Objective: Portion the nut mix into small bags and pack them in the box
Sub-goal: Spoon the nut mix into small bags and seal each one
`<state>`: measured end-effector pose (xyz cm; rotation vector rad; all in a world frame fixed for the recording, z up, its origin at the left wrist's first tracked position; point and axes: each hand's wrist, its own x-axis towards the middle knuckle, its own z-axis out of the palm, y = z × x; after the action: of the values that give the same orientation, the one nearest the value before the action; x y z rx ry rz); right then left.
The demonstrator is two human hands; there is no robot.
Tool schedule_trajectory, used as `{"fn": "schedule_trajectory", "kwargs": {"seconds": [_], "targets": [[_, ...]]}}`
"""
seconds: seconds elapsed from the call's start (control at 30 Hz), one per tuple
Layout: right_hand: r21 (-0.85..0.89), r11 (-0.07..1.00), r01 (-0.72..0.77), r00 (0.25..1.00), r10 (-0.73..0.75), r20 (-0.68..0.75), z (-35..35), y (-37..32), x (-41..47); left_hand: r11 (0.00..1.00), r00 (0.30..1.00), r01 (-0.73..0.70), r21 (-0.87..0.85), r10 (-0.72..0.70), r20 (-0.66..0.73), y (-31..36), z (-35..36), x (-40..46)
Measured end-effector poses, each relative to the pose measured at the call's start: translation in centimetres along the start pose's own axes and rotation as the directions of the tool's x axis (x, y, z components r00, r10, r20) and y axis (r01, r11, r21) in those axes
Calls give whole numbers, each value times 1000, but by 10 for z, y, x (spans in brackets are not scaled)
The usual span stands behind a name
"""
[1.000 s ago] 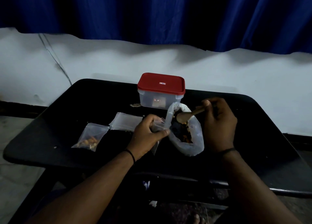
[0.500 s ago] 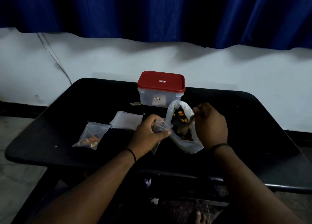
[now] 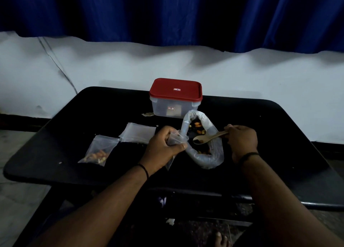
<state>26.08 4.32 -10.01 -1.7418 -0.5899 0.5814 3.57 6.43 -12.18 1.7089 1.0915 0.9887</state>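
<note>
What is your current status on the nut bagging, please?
Left hand grips small bag. Right hand holds loaded spoon over nut mix bag. Box lidded. Nothing in the way.

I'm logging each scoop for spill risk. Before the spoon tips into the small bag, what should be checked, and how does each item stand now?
1. Spoon loaded: ok, a few dark pieces lie in its bowl.
2. Right hand grips the spoon handle: ok.
3. Left hand holds the small bag: ok.
4. Small bag mouth open toward the spoon: cannot tell, the plastic is bunched.
5. Spoon over the nut mix bag, so spills fall back in: ok.
6. Box ready for packing: not ok, red lid on.
</note>
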Motion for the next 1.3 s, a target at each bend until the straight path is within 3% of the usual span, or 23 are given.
{"fn": "schedule_trajectory", "kwargs": {"seconds": [0.2, 0.37, 0.43, 0.5, 0.6, 0.73, 0.8, 0.93, 1.07, 1.17, 1.3], "targets": [[135, 986, 99, 995, -94, -45, 1, -14, -8, 1000, 1000, 4, -8, -4, -3, 0, 1, 0], [200, 934, 296, 950, -310, 44, 9, -28, -34, 1000, 1000, -8, 20, 9, -5, 0, 1, 2], [176, 860, 479, 859, -500, 108, 11, -36, -49, 1000, 1000, -3, 13, 3, -16, 1, 1, 2], [150, 739, 656, 701, -671, 240, 10, -41, -62, 1000, 1000, 2, 3, -2, -13, 1, 1, 2], [135, 579, 804, 499, -780, 377, 7, -43, -67, 1000, 1000, 11, -26, -11, -7, 3, -1, 1], [138, 515, 846, 433, -815, 386, 1, -45, -63, 999, 1000, 15, -41, -16, -13, 3, -1, 1], [162, 530, 832, 450, -817, 361, -1, -47, -64, 999, 999, 25, -30, -25, -23, 2, -1, 2], [204, 671, 713, 647, -741, 179, 0, -44, -61, 1000, 1000, 19, -12, -20, -24, 1, -1, 2], [-22, 810, 586, 810, -583, 66, -4, -26, -40, 999, 999, 25, -25, -26, -22, 3, -1, 1], [-167, 818, 550, 835, -546, 74, -6, -16, -30, 999, 1000, 26, -25, -26, -14, 4, 0, 0], [-130, 810, 572, 817, -549, 177, 1, -12, -30, 999, 999, 30, -27, -30, -12, 5, 0, -1]]}}
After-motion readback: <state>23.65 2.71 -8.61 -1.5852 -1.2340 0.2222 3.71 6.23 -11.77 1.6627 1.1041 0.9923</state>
